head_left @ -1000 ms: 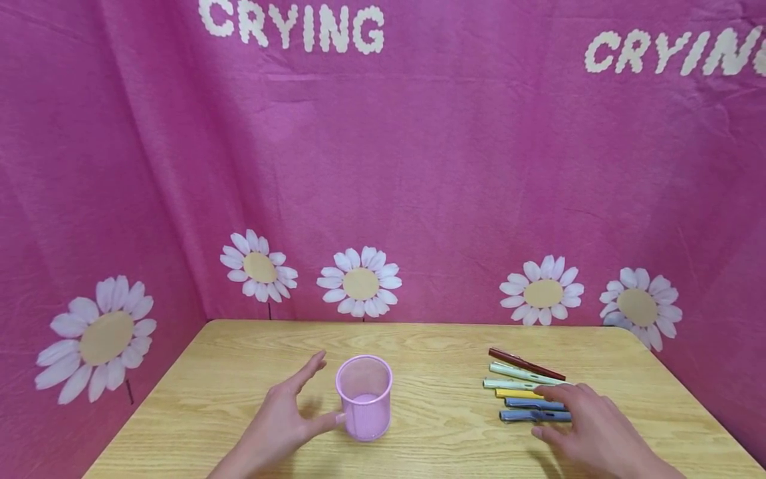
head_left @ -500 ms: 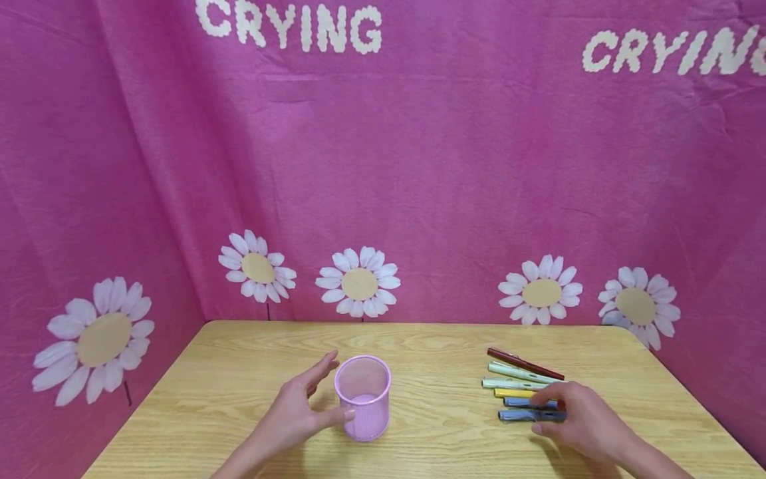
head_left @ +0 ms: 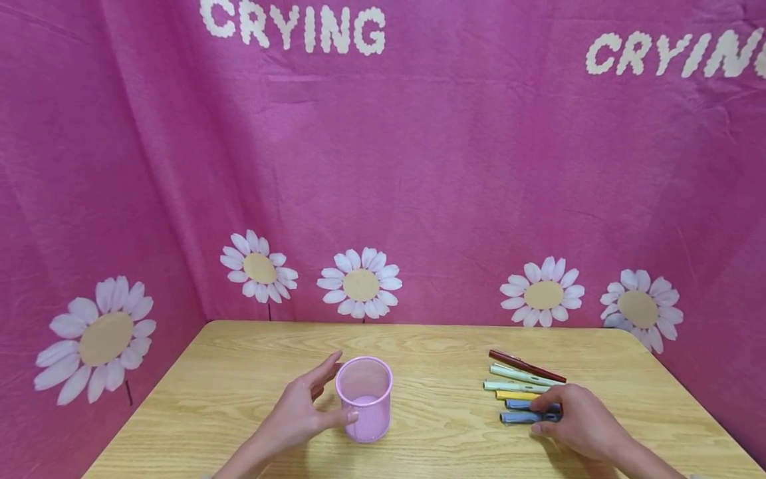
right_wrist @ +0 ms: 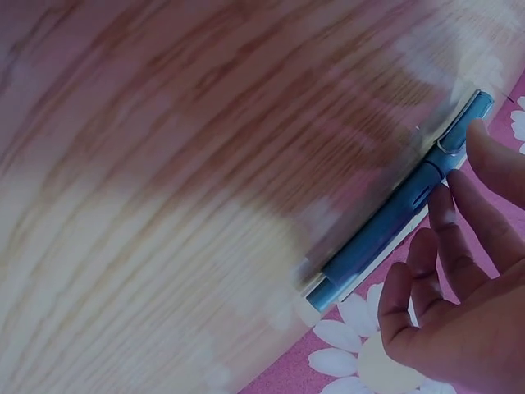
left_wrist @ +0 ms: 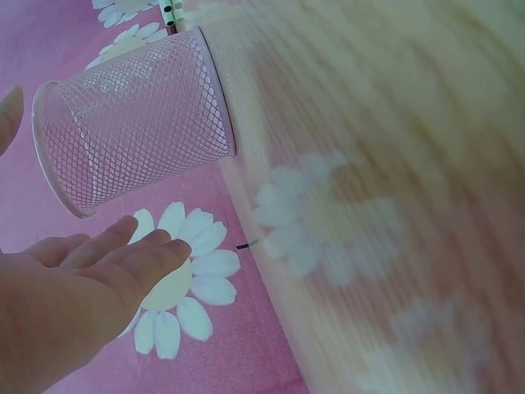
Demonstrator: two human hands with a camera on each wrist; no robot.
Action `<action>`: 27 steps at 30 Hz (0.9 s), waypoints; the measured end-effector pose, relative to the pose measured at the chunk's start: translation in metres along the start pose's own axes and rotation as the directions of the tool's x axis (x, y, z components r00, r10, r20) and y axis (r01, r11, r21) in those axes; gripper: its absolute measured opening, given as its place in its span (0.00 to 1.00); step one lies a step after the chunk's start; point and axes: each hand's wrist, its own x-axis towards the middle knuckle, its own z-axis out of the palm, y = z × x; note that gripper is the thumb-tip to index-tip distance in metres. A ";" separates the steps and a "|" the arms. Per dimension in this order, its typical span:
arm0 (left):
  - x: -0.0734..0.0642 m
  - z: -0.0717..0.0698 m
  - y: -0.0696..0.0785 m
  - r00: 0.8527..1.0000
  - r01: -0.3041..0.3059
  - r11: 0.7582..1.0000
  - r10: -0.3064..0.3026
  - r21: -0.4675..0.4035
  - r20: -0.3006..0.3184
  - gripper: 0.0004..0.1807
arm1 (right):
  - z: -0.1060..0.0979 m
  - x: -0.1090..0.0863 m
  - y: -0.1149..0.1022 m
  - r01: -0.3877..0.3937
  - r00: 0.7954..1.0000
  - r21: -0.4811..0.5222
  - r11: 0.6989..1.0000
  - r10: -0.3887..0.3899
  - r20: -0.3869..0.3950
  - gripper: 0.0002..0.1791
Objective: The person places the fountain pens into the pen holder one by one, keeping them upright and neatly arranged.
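A pink mesh pen cup (head_left: 366,416) stands upright on the table, its inside bare. My left hand (head_left: 296,412) is around its left side, thumb in front of the wall and fingers behind it. In the left wrist view, the fingers (left_wrist: 123,254) are loosely extended, with a gap between them and the mesh. My right hand (head_left: 577,419) pinches the nearest blue pen (head_left: 520,418) between thumb and index finger near its right end. Seen from the right wrist, this capped pen (right_wrist: 394,213) lies low over the table, with the thumb (right_wrist: 492,160) overlapping its clip end.
Behind the held pen lie a second blue pen (head_left: 517,404), a yellow pen (head_left: 514,395), two pale green pens (head_left: 514,386) and a dark red pen (head_left: 526,366), fanned out. A pink flowered curtain (head_left: 449,199) rises behind the wooden table (head_left: 431,346).
My left hand has come rightward, its thumb now overlapping the cup. My right hand has lowered and closed its thumb and index finger about the nearest blue pen. The cup has stayed put.
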 end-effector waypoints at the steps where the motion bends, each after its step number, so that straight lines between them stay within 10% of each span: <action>1: 0.000 0.000 0.000 1.000 0.000 1.000 0.000 -0.004 0.002 0.55 | 0.000 0.000 0.000 -0.006 1.000 0.000 1.000 0.006 0.002 0.15; 27: 0.006 0.000 -0.009 0.994 -0.006 0.973 0.031 -0.233 0.103 0.55 | 0.014 -0.002 -0.022 -0.257 0.964 0.060 0.964 0.253 0.077 0.09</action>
